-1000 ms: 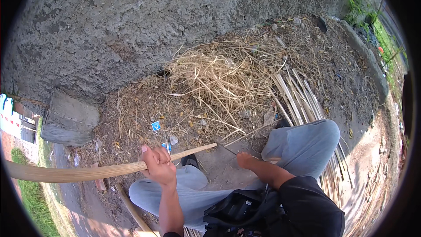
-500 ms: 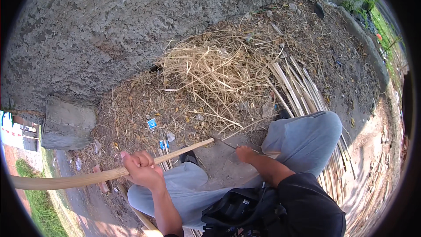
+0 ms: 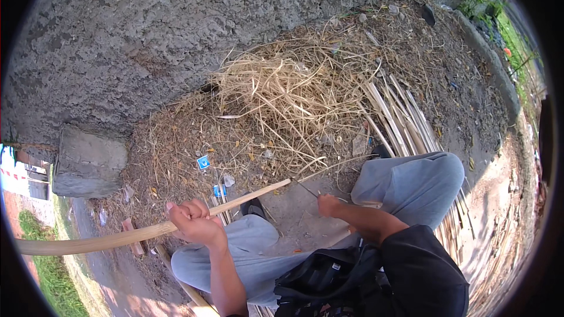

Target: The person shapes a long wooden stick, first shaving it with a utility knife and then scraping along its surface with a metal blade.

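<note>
My left hand [image 3: 195, 223] grips a long pale bamboo stick [image 3: 106, 239] that runs from the far left edge up to a tip near the middle. My right hand [image 3: 329, 204] is closed on a thin knife [image 3: 305, 188] whose blade points at the stick's tip. A thin shaving [image 3: 338, 164] curls away from that tip. I sit with both knees in grey trousers [image 3: 411, 185] raised, a black bag [image 3: 329, 282] at my lap.
A heap of dry straw-like shavings [image 3: 288, 91] lies ahead against a rough grey concrete wall [image 3: 176, 29]. A bundle of split bamboo strips [image 3: 399, 117] lies on the right. A concrete block [image 3: 88, 164] stands at left. Small blue scraps [image 3: 203, 162] litter the dirt.
My left hand has slid back along the stick toward the left and down. The stick's tip now sits next to the knife in my right hand.
</note>
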A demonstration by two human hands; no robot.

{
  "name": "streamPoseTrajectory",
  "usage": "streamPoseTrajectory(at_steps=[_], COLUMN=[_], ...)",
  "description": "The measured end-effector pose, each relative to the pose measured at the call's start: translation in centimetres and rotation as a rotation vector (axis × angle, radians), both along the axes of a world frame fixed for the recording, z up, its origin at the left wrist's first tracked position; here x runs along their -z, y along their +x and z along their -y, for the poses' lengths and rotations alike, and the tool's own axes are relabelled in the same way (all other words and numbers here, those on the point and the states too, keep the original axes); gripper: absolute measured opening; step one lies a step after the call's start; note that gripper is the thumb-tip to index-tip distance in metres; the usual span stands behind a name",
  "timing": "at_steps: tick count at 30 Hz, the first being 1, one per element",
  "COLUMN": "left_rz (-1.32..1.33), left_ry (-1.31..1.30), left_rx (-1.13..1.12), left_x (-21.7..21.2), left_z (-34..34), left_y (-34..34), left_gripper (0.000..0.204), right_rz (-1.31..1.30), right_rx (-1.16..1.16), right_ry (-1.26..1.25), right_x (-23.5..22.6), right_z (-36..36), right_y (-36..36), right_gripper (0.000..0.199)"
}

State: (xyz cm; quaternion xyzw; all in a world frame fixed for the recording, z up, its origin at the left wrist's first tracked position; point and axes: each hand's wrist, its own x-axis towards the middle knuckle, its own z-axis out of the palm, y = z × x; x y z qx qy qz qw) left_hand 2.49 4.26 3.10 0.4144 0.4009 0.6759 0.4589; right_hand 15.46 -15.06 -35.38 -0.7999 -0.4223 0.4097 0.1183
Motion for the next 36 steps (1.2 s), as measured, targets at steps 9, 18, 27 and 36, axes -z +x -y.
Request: streamPoseTrajectory(at_steps=[9,18,27,36], left_rz=[0.047,0.083,0.022,0.046], left_ry=[-0.005,0.0,0.126,0.247], left_rx=[0.006,-0.06,0.534,0.503], left_x=[0.3,0.8,-0.3,-1.2], left_z=[-1.1,-1.7,1.7,2.0], left_y=[-1.1,-2.9,-2.8,-3.3], left_gripper=[0.048,0.047,0.046,0.044], right_rz=[0.03,0.074,0.175,0.221], right_rx=[-0.035,-0.03,-0.126,-0.162], right_ry=[-0.014,-0.044,-0.059,0.024], right_x=[-2.4,-4.9,-3.2,-1.1], right_z=[-1.1,0.9,1.3,1.7], right_y=[1.0,-0.2,0.1,-0.1], right_gripper=[0.027,0.027,0.026,0.026])
